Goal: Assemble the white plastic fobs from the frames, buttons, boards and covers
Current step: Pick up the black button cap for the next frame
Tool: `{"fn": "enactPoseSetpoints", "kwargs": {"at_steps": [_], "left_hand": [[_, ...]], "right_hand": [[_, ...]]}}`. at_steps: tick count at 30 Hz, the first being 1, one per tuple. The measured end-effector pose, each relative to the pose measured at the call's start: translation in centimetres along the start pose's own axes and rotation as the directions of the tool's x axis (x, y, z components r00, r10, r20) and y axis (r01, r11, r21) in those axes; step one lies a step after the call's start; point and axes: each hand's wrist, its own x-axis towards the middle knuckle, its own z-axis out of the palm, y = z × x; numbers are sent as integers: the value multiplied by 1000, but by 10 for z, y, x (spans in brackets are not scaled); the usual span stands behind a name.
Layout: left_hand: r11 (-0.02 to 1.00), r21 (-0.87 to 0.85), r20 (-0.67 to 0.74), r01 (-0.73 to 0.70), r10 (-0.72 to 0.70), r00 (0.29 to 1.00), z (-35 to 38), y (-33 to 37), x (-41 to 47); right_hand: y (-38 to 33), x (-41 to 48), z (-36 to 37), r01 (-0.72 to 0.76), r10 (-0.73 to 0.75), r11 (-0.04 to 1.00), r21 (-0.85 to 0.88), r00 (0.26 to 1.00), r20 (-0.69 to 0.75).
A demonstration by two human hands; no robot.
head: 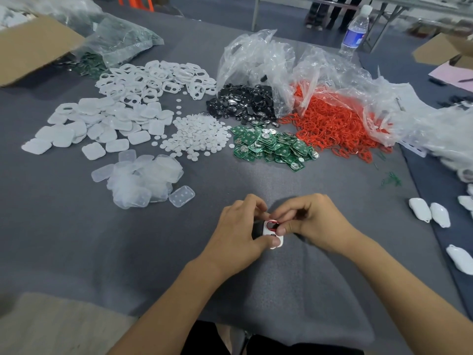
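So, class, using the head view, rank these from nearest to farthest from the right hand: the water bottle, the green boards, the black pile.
From the right hand, holding the fob:
1. Green boards, just ahead, slightly left.
2. Black pile, behind the boards.
3. Water bottle, far edge, to the right.

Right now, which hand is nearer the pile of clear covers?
Left. The left hand sits right of the clear covers; the right hand is farther right, beyond it, both holding the fob.
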Motion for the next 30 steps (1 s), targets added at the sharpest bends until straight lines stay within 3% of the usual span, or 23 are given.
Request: {"fn": "enactPoseSetpoints", "kwargs": {"at_steps": [6,14,20,25,28,30], "left_hand": [[1000,-13,5,7,-7,1000,1,0,3],[999,16,8,-32,32,999,1,-2,4],[993,72,18,-92,91,996,1,-4,3],[988,40,-4,-152,152,988,2,-9,1],[975,63,-9,-213,214,977,4,-11,0],[963,84,-14,-257,259,966,5,-12,0]], "right_hand": [[3,17,-11,-49,36,996,80,987,157],[-11,40,-19,-139,174,982,-129,931,320],[-20,46,-11,-295,328,942,-160,910,253],[-30,48,-9,-346,414,895,-282,881,230],[-27,32,-7,-293,339,912,-286,932,127],[-18,10,3,-184,181,935,-303,983,-40]]}}
